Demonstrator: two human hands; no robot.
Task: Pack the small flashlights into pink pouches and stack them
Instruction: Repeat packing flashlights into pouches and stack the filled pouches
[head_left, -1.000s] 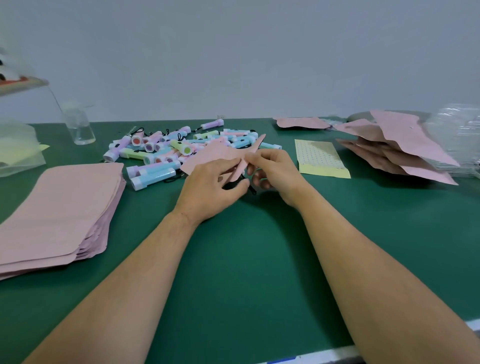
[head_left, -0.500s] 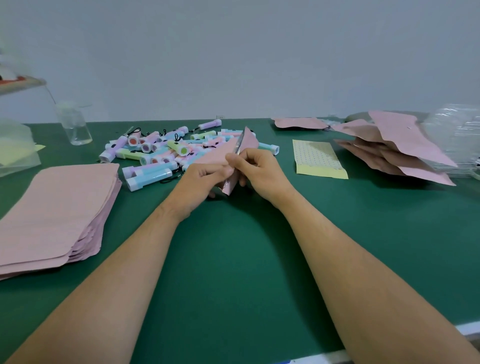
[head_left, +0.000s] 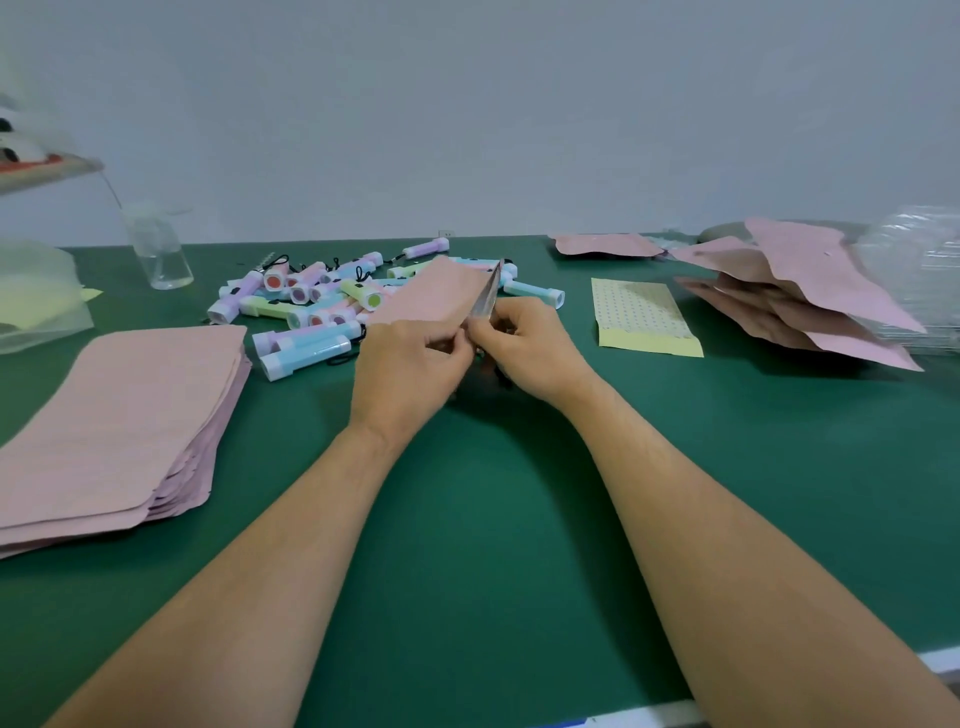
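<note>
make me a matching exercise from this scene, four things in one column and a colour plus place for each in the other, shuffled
Things
1. pouch stack
2. flashlights
3. yellow sheet
4. bottle

Colour and place
a. see-through, upright, back left
b. dotted, lying flat, right of centre
c. pink, lying flat, near left
d. mixed pastels, heaped, back centre

Pairs: 1-c, 2-d, 3-b, 4-a
</note>
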